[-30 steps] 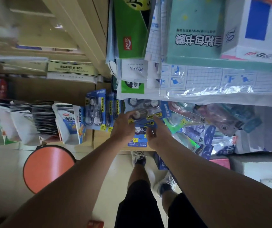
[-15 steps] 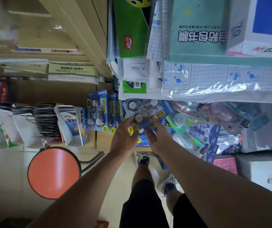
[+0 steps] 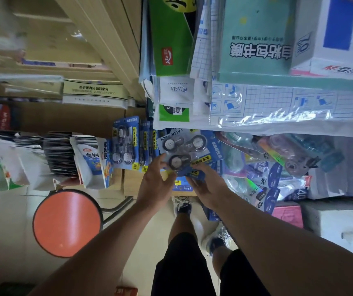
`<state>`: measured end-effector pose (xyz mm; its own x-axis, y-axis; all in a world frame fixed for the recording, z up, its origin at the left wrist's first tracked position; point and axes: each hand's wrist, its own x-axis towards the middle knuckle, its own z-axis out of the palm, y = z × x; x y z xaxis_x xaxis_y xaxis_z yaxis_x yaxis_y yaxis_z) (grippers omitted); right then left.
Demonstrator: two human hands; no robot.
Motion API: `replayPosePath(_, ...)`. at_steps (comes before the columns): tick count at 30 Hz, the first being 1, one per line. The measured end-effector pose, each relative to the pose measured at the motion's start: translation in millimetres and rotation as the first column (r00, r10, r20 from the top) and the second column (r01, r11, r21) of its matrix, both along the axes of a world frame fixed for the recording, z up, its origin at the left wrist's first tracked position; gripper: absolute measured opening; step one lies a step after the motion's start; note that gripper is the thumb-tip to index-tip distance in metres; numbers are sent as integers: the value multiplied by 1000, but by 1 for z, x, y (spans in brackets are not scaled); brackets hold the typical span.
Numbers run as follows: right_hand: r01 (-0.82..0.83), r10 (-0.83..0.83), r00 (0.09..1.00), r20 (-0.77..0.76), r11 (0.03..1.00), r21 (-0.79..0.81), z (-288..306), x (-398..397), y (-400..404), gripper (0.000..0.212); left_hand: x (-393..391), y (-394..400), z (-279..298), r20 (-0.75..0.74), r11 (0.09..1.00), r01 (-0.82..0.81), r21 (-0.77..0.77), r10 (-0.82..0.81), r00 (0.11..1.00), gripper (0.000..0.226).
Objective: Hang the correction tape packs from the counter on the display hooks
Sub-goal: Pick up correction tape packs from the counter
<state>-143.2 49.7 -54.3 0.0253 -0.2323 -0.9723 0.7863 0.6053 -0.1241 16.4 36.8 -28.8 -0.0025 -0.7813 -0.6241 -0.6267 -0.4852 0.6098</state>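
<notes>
Two hands, blue correction tape pack

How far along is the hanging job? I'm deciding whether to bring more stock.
Done: several blue packs already hang in a row. In hand: the left hand and right hand hold a three-roll correction tape pack together. Left: more packs lie heaped on the counter.

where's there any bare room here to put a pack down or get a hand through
Free: the orange stool seat and the pale floor around it. Crowded: the counter pile right of both hands, and the hanging packs left of the held correction tape pack.
</notes>
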Motion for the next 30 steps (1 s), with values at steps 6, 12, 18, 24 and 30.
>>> replayPosePath(6, -31, 33, 998, -54, 999, 25, 9, 5, 17, 20, 3, 24, 7, -48, 999, 9, 51, -7, 999, 68)
replayPosePath(12, -90, 93, 994, -58, 994, 54, 21, -3, 36, 28, 3, 32, 21, -48, 976, -212, 58, 215, 975, 86)
replayPosePath(18, -302, 301, 953, -26, 953, -38, 40, -41, 53, 15, 7, 13, 38, 68, 988, -84, -129, 93, 993, 105)
replayPosePath(24, -526, 535, 840, 95, 844, -105, 48, -85, 56, 52, -4, -16, 58, -219, 918, 332, 217, -286, 933, 96)
replayPosePath(30, -299, 297, 954, -35, 946, -125, 60, -82, 54, 32, -47, 15, 58, -257, 967, 102, 234, -40, 966, 35)
